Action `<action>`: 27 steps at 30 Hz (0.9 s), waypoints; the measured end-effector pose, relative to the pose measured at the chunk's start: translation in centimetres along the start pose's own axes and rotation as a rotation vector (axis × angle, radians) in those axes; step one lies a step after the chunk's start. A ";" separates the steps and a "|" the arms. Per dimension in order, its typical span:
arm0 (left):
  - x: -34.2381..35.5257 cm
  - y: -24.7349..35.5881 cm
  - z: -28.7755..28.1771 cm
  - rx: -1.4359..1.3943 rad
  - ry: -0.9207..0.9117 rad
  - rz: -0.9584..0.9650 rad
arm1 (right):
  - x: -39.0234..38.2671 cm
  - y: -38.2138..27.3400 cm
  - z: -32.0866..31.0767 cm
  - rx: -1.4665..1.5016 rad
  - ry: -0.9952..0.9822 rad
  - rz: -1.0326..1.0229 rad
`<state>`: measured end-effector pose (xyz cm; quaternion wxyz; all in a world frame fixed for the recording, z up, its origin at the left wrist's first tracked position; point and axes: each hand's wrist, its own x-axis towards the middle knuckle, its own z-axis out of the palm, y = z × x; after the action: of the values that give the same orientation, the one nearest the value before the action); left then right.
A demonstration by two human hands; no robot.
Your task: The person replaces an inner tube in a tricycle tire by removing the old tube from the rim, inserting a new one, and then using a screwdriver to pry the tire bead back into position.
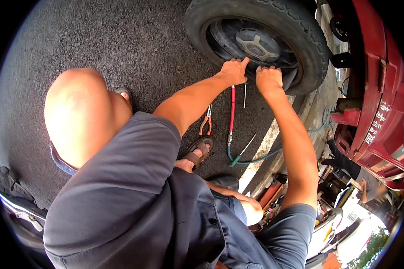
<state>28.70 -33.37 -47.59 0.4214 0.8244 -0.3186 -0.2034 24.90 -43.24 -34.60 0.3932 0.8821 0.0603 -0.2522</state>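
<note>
A wheel (316, 49) with a black rubber tire and a dull grey hub stands tilted at the top of the head view. My left hand (234, 71) grips the tire's near edge, fingers curled and thumb pointing toward the hub. Close by on its right, my right hand (269, 80) is closed over the same edge. A dark grey flap (290, 78) shows beside it; I cannot tell what it belongs to. Below my left hand, a red air hose (232, 107) runs down beside a thin metal rod (244, 96). What lies under my fingers is hidden.
Orange-handled pliers (205, 125) and a green-handled screwdriver (235, 161) lie on the asphalt. A teal hose (265, 157) curves right across a pale kerb strip (261, 152). A red vehicle (372, 103) stands at right, with a person (368, 184) below it. My sandaled foot (198, 152) is near the pliers.
</note>
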 end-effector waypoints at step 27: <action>1.5 -2.5 -3.2 0.369 -0.375 0.127 | 2.7 0.7 0.3 0.106 -0.409 -0.077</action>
<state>32.61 -31.47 -47.94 0.2096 0.8136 -0.4736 -0.2643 27.28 -44.22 -35.60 0.3407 0.8290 -0.0005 -0.4435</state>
